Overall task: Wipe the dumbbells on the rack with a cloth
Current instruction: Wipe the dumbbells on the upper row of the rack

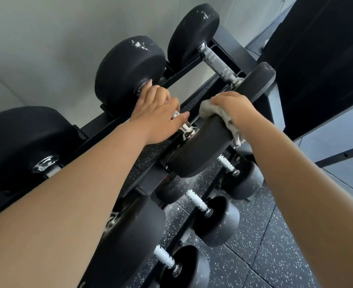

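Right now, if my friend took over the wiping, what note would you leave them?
Left hand grips the handle of the middle top-shelf dumbbell.
Right hand holds the cloth, pressing it on that dumbbell's near head.
Done: that near head is being wiped. I cannot tell what else is finished.
Left: white specks show on its far head and on the next dumbbell along. Wipe those, then probably the lower-row dumbbells on the rack.
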Available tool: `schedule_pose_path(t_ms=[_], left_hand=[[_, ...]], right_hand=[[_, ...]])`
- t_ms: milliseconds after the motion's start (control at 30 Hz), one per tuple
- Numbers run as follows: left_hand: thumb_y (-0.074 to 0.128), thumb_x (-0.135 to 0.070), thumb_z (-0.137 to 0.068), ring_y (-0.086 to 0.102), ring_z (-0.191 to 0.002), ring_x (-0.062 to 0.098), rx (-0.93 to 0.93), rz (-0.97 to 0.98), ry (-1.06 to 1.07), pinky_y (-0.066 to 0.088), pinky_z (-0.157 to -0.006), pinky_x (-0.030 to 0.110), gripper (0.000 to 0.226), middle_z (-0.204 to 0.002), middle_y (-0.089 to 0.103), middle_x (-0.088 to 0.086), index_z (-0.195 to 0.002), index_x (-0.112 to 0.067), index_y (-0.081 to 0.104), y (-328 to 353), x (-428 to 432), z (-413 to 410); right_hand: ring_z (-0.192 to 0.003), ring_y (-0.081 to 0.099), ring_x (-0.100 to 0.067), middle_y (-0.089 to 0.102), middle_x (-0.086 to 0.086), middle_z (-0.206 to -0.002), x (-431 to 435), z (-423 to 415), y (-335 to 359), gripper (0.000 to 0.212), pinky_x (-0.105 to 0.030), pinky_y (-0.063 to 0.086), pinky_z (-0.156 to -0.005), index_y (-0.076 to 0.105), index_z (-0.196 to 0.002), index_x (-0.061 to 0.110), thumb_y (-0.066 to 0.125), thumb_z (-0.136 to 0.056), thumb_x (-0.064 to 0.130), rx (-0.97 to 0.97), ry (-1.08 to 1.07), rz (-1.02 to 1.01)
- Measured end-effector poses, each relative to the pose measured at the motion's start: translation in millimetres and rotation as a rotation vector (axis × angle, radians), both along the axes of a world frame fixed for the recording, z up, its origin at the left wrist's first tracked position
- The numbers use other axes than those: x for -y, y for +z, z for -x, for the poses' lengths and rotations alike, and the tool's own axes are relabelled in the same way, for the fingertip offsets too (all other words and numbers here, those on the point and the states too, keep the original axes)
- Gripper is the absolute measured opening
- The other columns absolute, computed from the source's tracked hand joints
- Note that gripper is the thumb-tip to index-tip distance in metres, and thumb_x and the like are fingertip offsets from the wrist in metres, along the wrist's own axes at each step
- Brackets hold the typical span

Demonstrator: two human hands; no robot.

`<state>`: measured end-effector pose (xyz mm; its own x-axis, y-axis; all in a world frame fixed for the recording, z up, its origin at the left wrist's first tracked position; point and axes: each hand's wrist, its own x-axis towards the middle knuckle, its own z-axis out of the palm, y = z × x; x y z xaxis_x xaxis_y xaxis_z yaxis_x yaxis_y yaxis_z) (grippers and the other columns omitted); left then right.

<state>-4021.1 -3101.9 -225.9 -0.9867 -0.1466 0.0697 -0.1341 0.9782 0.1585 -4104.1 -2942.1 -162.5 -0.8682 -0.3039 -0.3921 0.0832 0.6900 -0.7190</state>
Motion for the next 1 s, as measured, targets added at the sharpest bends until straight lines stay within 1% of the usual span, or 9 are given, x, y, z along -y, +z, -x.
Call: schedule_pose_path(t_ms=[100,200,367,467,533,600,700,833,1000], left_hand=[[0.025,-0.056,-0.096,0.018,-0.134,0.023,0.013,-0.017,0.011,-0.016,-0.115,0.039,0.046,-0.121,0.036,0.002,-0.112,-0.022,0.05,2.7,-1.4,0.1],[0.026,-0.056,-0.096,0.017,-0.135,0.023,0.018,-0.029,0.012,-0.017,-0.114,0.039,0.045,-0.122,0.036,0.002,-0.112,-0.022,0.05,3.8,-2.8,-0.4],[0.027,-0.056,-0.096,0.018,-0.134,0.023,0.0,-0.039,0.017,-0.016,-0.114,0.039,0.045,-0.12,0.036,0.002,-0.113,-0.022,0.05,3.9,-2.5,-1.3],[0.027,-0.056,-0.096,0.018,-0.135,0.023,-0.004,-0.048,0.015,-0.016,-0.115,0.039,0.044,-0.118,0.035,0.002,-0.113,-0.022,0.051,4.5,-3.3,-1.4],[0.028,-0.056,-0.096,0.017,-0.135,0.023,-0.007,-0.066,0.017,-0.016,-0.115,0.039,0.043,-0.115,0.033,0.0,-0.112,-0.023,0.051,4.6,-3.1,-1.7],[0.027,-0.056,-0.096,0.015,-0.136,0.024,0.0,-0.075,0.02,-0.017,-0.114,0.039,0.044,-0.117,0.034,0.0,-0.113,-0.024,0.051,5.0,-3.3,-2.1],[0.027,-0.056,-0.096,0.013,-0.137,0.024,0.016,-0.076,0.025,-0.018,-0.114,0.038,0.043,-0.121,0.035,0.002,-0.115,-0.024,0.05,6.3,-4.1,-1.7],[0.027,-0.054,-0.097,0.012,-0.138,0.024,0.04,-0.077,0.036,-0.017,-0.116,0.039,0.043,-0.123,0.034,0.002,-0.116,-0.023,0.05,8.8,-5.6,-0.9],[0.027,-0.054,-0.097,0.012,-0.137,0.023,0.039,-0.097,0.036,-0.018,-0.115,0.037,0.04,-0.111,0.026,-0.004,-0.111,-0.025,0.049,8.4,-4.8,-1.4]], right_hand=[[-0.07,0.055,-0.024,0.063,-0.014,-0.088,-5.4,-15.9,0.1,0.02,-0.034,0.052,-0.066,0.066,-0.101,0.024,0.068,-0.081,0.028,0.096,0.024,0.097],[-0.093,0.06,-0.027,0.066,-0.016,-0.111,-5.8,-24.8,-1.9,0.024,-0.039,0.053,-0.077,0.065,-0.099,0.034,0.066,-0.075,0.033,0.015,0.036,0.061],[-0.109,0.022,-0.02,0.032,0.001,-0.113,-5.0,-25.7,2.9,0.018,-0.04,0.034,-0.098,0.06,-0.104,0.045,0.058,-0.087,0.04,-0.096,0.097,-0.173],[-0.124,0.034,-0.022,0.044,0.0,-0.117,-4.9,-12.6,10.6,0.02,-0.042,0.033,-0.107,0.059,-0.101,0.042,0.055,-0.088,0.057,-0.062,0.183,-0.269],[-0.13,0.043,-0.025,0.052,-0.004,-0.13,-0.4,-9.2,19.0,0.049,-0.043,0.036,-0.108,0.057,-0.109,0.034,0.044,-0.086,0.075,-0.006,0.207,-0.319],[-0.117,0.058,-0.028,0.059,-0.005,-0.125,1.0,-4.4,19.3,0.067,-0.039,0.049,-0.093,0.062,-0.109,0.023,0.047,-0.08,0.081,0.038,0.17,-0.323],[-0.081,0.065,-0.026,0.06,-0.009,-0.097,1.4,-4.5,17.6,0.04,-0.032,0.057,-0.069,0.063,-0.085,0.017,0.058,-0.09,0.056,0.251,0.129,-0.177],[-0.121,0.05,-0.032,0.052,-0.019,-0.137,4.8,-6.0,10.6,0.036,-0.047,0.039,-0.109,0.056,-0.13,0.006,0.041,-0.104,0.025,-0.002,0.23,-0.308],[-0.118,0.028,-0.029,0.032,-0.008,-0.118,2.2,-25.5,8.5,0.029,-0.045,0.026,-0.097,0.044,-0.119,0.021,0.031,-0.102,0.04,-0.245,0.179,-0.452]])
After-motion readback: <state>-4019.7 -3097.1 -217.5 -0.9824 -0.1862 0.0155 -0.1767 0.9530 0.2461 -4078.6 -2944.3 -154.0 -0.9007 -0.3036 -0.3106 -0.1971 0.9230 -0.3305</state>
